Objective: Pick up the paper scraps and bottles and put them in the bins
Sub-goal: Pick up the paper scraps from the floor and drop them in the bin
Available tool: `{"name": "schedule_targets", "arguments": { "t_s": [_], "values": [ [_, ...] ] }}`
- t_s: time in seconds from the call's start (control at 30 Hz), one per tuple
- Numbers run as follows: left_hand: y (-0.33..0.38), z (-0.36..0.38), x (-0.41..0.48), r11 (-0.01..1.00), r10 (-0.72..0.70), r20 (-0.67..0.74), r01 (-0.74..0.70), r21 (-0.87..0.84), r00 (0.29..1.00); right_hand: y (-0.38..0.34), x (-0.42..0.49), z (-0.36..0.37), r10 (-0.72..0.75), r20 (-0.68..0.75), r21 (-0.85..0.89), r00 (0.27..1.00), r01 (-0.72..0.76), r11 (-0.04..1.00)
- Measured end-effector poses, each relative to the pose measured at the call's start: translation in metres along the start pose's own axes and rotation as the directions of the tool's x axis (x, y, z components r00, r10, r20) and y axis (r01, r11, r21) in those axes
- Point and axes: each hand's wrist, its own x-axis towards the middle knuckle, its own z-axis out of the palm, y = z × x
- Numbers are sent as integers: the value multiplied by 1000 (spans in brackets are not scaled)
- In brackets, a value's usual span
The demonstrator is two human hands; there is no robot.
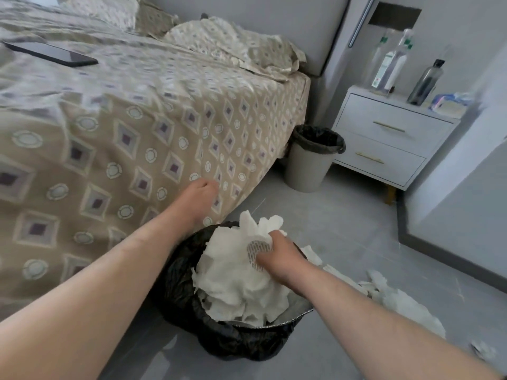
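gripping crumpled white paper scraps (236, 278), your right hand (277, 256) presses them into the black-lined bin (219, 338); your left hand (199, 197) rests loosely open against the bed (109, 133).

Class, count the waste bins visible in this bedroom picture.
2: a near bin stuffed with paper under the hands, and a far bin between bed and nightstand. Others may be hidden.
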Motion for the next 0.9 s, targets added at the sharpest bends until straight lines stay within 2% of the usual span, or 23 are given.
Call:
{"name": "schedule_targets", "arguments": {
  "t_s": [0.1,0.2,0.3,0.4,0.5,0.63,0.7,0.8,0.9],
  "values": [
    [0,1,0,999,27,3,-27,-30,1000,6,2,7,54,155,-181,986,-26,983],
    [0,6,1,998,47,6,-47,-47,999,13,6,18,103,216,-347,971,-22,938],
    [0,10,2,997,45,19,-43,-62,999,17,3,30,138,273,-400,952,-18,916],
    [2,12,0,996,54,25,-52,-66,998,14,2,25,132,268,-423,954,-6,906],
    [9,12,-1,995,90,24,-89,-55,996,-1,-4,-5,56,241,-354,969,34,934],
    [25,15,-4,985,160,5,-159,-61,987,-5,-28,-71,-39,265,-87,963,64,994],
    [33,20,-9,977,203,13,-202,-62,979,9,-46,-107,-42,219,-31,975,50,998],
    [52,35,-28,961,270,64,-265,-74,961,55,-75,-157,31,83,-45,996,-27,999],
    [82,68,-65,933,355,165,-339,-117,920,131,-110,-188,196,-37,-21,980,-197,980]
  ]
}}
